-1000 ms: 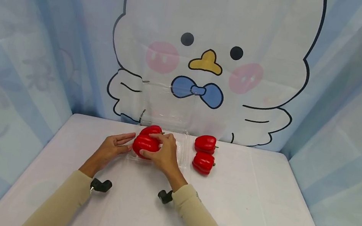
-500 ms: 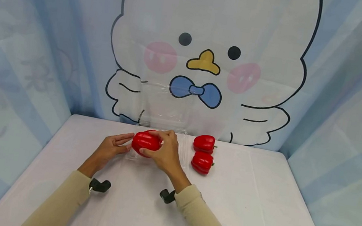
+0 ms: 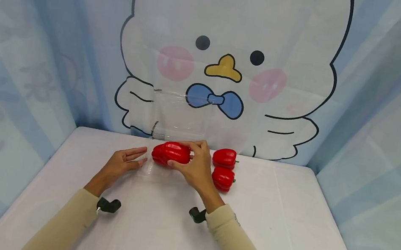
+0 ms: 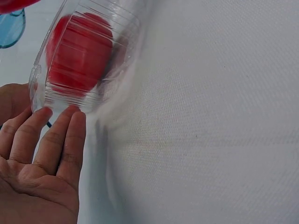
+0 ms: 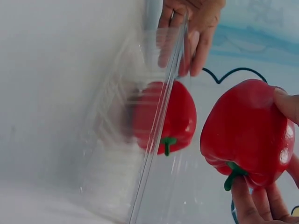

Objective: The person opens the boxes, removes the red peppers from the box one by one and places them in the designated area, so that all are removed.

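Observation:
My right hand [image 3: 198, 165] grips a red bell pepper [image 3: 177, 154] by its stem end, thumb and fingers on opposite sides. The right wrist view has this pepper [image 5: 250, 133] held up beside the rim of a clear plastic clamshell box [image 5: 140, 196], green stem pointing down. A second red bell pepper [image 4: 79, 53] lies inside the box, seen through its ribbed wall; in the head view the held one partly covers it. At the box's left end is my left hand [image 3: 122, 163], its fingers [image 4: 70, 144] fairly straight with the tips at the wall.
Two more red bell peppers [image 3: 224, 158] sit one behind the other just right of my right hand. The clear box lid [image 3: 182, 116] stands raised at the back, before a curtain [image 3: 238, 19] with a cartoon bird. White cloth [image 3: 155, 229] covers the table.
My right hand has carried the pepper to the right, above the box, and the pepper inside shows at its left again. The left hand stays at the box's left end.

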Demonstrator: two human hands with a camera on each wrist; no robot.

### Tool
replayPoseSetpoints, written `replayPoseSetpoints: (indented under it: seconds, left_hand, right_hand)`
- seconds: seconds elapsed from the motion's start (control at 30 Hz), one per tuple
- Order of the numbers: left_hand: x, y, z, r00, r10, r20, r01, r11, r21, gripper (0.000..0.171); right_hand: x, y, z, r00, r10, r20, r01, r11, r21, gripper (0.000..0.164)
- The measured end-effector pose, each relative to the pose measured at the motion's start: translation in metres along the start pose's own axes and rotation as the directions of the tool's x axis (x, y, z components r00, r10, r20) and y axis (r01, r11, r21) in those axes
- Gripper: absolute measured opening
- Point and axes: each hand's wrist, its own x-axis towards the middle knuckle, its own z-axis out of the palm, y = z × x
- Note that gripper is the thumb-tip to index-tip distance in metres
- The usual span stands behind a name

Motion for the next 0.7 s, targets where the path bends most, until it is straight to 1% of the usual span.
replayPoseSetpoints:
  seconds: [0.2, 0.43, 0.7]
  left_hand:
    - [-0.001, 0.002, 0.001, 1.0, 0.004, 0.008, -0.004, 1.0, -0.004, 0.062]
    - [-0.002, 0.004, 0.002, 1.0, -0.017, -0.004, 0.017, 1.0, -0.001, 0.062]
    - [-0.003, 0.006, 0.002, 1.0, -0.026, -0.003, 0.026, 1.0, -0.002, 0.063]
  right_hand:
    - [0.002, 0.009, -0.016, 0.999, 0.012, -0.03, -0.013, 1.0, -0.023, 0.063]
    - [0.002, 0.016, -0.038, 0.998, 0.025, -0.058, -0.027, 0.999, -0.038, 0.063]
    - [-0.001, 0.026, -0.057, 0.996, 0.026, -0.09, -0.03, 0.999, -0.042, 0.063]
